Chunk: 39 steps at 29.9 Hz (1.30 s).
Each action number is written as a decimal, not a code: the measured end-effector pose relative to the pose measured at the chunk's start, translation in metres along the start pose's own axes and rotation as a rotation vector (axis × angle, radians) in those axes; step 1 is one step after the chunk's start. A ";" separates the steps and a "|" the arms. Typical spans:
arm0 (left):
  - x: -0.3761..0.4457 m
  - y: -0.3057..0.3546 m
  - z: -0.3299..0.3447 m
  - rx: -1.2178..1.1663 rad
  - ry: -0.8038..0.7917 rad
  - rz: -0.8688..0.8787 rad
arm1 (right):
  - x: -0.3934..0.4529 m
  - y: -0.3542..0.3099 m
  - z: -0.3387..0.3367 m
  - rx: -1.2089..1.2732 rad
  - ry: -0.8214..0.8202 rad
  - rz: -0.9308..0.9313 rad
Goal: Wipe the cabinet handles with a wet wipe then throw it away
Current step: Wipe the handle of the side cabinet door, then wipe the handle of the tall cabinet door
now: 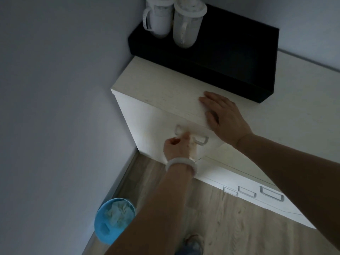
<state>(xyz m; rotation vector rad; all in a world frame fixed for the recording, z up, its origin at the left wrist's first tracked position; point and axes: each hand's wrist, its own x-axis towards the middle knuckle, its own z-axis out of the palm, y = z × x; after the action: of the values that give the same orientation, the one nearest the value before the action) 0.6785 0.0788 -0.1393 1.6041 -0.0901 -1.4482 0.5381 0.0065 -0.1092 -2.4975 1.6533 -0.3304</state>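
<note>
A pale wooden cabinet (158, 85) stands in the corner. Its top drawer has a light bar handle (201, 140) on the front. My left hand (176, 146), with a white bracelet on the wrist, is closed on a pale wet wipe (193, 144) and presses it against the middle of that handle. My right hand (224, 118) lies flat and open on the cabinet's top front edge, just above and to the right of the handle. Several more handles (270, 193) show on lower drawers to the right.
A blue waste bin (110, 230) with crumpled tissue inside stands on the wood floor by the left wall. A black box (220, 52) sits on the cabinet top with two white lidded jugs (185, 24) on it. My foot (193, 243) shows at the bottom.
</note>
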 end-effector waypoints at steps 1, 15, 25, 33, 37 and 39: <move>-0.003 -0.009 0.004 0.027 -0.053 -0.028 | 0.000 0.000 0.000 0.002 0.000 -0.002; -0.048 -0.013 -0.036 0.025 -0.093 0.023 | 0.003 0.004 0.001 0.104 0.011 -0.034; -0.154 -0.035 -0.128 -0.111 0.099 0.148 | -0.088 -0.080 -0.031 0.400 -0.104 -0.298; -0.262 -0.045 -0.238 -0.263 0.318 0.374 | -0.183 -0.246 -0.053 0.939 -0.677 -0.303; -0.326 -0.074 -0.316 -0.371 0.464 0.446 | -0.234 -0.329 -0.058 0.974 -0.842 -0.368; -0.358 -0.095 -0.355 -0.434 0.535 0.464 | -0.266 -0.369 -0.057 0.941 -0.913 -0.462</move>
<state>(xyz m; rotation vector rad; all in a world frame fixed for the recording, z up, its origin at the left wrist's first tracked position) 0.8099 0.5505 0.0131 1.4314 0.1452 -0.6046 0.7528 0.3965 -0.0004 -1.7739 0.3916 0.0299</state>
